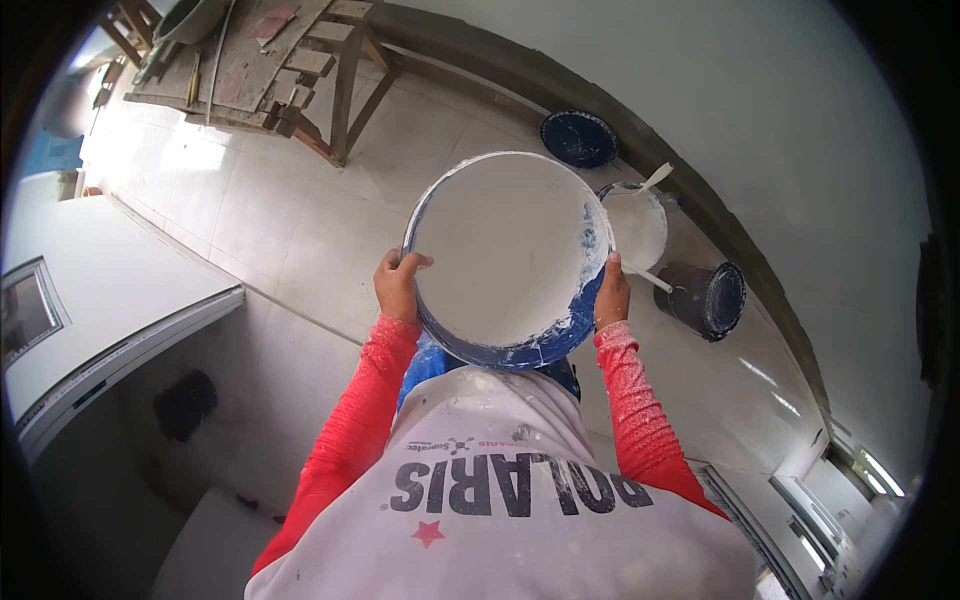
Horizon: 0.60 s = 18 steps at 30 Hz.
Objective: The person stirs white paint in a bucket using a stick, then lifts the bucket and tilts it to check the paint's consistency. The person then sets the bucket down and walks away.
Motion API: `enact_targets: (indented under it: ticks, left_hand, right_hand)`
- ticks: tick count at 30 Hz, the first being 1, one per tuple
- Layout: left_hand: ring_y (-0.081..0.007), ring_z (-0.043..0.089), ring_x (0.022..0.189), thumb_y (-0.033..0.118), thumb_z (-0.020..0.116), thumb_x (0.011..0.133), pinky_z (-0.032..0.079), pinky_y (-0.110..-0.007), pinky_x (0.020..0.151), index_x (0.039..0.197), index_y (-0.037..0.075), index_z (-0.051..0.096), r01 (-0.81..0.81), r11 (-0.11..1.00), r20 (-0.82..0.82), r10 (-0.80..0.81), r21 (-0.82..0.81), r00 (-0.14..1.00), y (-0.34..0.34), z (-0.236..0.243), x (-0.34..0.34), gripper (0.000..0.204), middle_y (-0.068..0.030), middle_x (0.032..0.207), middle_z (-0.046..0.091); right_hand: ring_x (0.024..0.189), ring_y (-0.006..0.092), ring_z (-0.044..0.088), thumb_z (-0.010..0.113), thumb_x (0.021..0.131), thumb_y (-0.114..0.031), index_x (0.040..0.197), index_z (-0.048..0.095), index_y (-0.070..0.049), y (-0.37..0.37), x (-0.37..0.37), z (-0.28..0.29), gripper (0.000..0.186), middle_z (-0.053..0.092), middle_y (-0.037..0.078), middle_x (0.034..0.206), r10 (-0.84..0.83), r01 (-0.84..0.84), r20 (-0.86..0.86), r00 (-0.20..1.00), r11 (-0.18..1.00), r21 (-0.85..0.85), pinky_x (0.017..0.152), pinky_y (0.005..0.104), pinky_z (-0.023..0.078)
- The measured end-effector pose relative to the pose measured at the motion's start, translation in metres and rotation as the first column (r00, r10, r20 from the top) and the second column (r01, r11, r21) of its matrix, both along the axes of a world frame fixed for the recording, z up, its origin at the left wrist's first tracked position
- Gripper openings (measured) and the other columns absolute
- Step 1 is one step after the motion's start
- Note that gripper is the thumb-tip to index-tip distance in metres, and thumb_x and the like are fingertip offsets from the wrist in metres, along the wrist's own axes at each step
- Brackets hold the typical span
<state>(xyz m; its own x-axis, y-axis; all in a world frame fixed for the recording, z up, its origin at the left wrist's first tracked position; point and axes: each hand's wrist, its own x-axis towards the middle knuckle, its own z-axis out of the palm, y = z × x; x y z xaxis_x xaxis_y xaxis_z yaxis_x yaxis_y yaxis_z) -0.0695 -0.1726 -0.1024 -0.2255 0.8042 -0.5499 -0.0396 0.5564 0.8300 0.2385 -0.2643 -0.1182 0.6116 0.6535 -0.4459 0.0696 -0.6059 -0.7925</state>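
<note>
A large round blue bucket [545, 350] is held up in front of my body, its wide mouth facing me. Smooth white, paint-like material [505, 250] fills it close to the brim, and white smears mark its rim and right wall. At its left side my left hand [400, 285] grips the edge, the thumb lying over the rim. My right hand [612, 293] is closed on the opposite edge, its thumb pointing up along the rim. The fingers under both sides are mostly hidden. Red sleeves dusted with white cover my forearms.
Beyond the bucket, right, stand a container of white material [638, 222] with a pale-handled tool [656, 178], and a dark bucket [700, 298]. A round dark-blue lid [579, 138] lies by the wall. A wooden workbench [240, 75] is far left; another dark bucket [185, 405], lower left.
</note>
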Motion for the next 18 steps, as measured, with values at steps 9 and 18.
enact_targets:
  ticks: [9, 18]
  left_hand:
    - [-0.0144, 0.052, 0.067, 0.02, 0.065, 0.071, 0.043, -0.027, 0.064, 0.079, -0.001, 0.064, -0.005, 0.999, -0.029, 0.006, 0.036, 1.0, 0.023, -0.001, -0.014, 0.022, -0.0036, 0.072, 0.055]
    - [-0.018, 0.055, 0.069, 0.021, 0.062, 0.075, 0.044, -0.028, 0.066, 0.08, 0.001, 0.064, -0.152, 0.987, 0.201, 0.159, -0.052, 0.967, 0.016, 0.014, -0.035, 0.021, -0.0052, 0.078, 0.056]
  right_hand:
    - [0.126, 0.0338, 0.051, 0.036, 0.099, -0.062, 0.132, 0.05, 0.012, 0.04, -0.009, -0.004, 0.083, 0.055, 0.025, 0.134, 0.068, -0.066, -0.029, 0.997, 0.997, 0.038, 0.108, 0.0356, 0.035]
    - [0.131, 0.0354, 0.048, 0.034, 0.1, -0.06, 0.135, 0.049, 0.01, 0.061, -0.033, 0.014, 0.08, 0.052, 0.026, 0.139, 0.12, -0.121, -0.038, 0.992, 0.992, -0.02, 0.111, 0.0363, 0.033]
